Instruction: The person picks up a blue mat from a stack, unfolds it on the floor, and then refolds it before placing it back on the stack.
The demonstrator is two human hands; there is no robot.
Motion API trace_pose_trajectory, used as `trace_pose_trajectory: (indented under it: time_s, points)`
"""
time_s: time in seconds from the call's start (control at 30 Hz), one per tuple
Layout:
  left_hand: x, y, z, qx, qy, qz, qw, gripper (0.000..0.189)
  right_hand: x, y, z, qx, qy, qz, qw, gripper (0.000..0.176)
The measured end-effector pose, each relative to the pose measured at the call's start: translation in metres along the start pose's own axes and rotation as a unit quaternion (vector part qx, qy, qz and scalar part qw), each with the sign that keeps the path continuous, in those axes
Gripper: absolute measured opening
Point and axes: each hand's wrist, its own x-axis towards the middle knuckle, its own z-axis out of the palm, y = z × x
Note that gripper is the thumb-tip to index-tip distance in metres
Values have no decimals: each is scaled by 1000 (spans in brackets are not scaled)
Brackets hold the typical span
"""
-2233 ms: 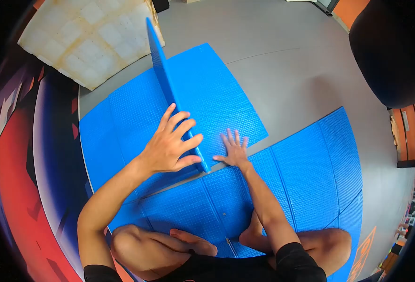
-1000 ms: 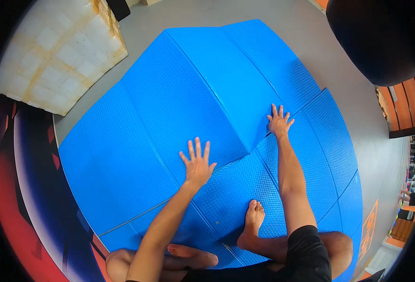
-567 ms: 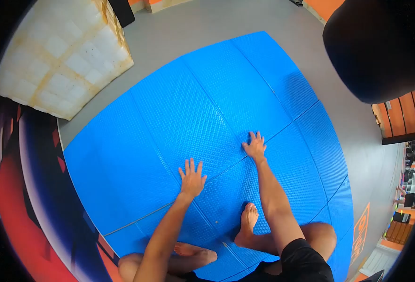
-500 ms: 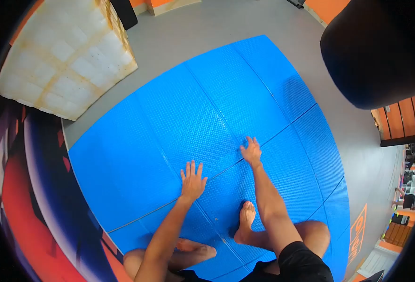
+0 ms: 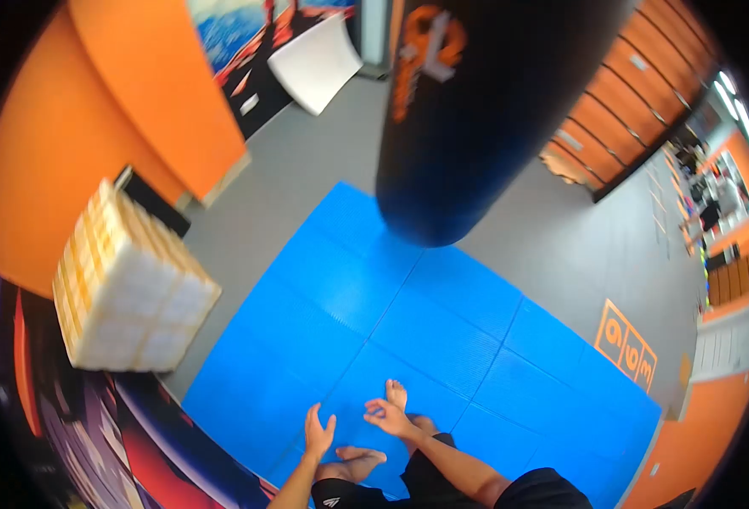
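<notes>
My left hand [image 5: 318,434] is held up in front of my body with thumb and fingers apart and nothing in it. Just to its right, my right hand [image 5: 388,418] has loosely bent fingers, also without anything in them. Both hands appear above the blue floor mat [image 5: 307,288], near my bare feet [image 5: 396,394]. Part of my right foot is hidden behind the right hand. My legs are bent, in black shorts [image 5: 345,495].
A large black punching bag [image 5: 476,127] with an orange logo hangs over the mat's far end. On the left stands a white, tape-wrapped block [image 5: 158,297]. Orange slatted panels [image 5: 629,93] stand at the far right, and grey floor [image 5: 553,229] surrounds the mat.
My view has tilted up, bringing more of the punching bag and room into sight. Both hands have drawn back from low over the mat toward my body and closer together.
</notes>
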Motion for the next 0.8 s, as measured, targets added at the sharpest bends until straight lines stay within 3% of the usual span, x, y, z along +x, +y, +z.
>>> trace_pose_trajectory:
  time_s: [0.07, 0.17, 0.3, 0.5, 0.63, 0.8]
  points:
    - [-7, 47, -18, 0, -41, 3, 999, 64, -40, -26, -50, -57, -34, 35, 997, 47]
    - [-12, 103, -22, 0, -100, 24, 995, 63, -89, -29, -101, -109, 78, 53, 990, 45]
    - [-18, 152, -9, -21, -155, 66, 985, 61, -180, -47, -142, -18, 175, 95, 980, 49]
    - [-40, 205, 28, -90, -248, 138, 955, 61, -320, -76, -120, 66, 344, 97, 931, 55]
    - [-83, 242, 38, -121, -329, 140, 926, 61, -387, -60, -91, 79, 398, 94, 909, 57]
    - [-144, 277, 66, -91, -401, 208, 887, 61, -446, -37, -78, 187, 452, 86, 868, 58]
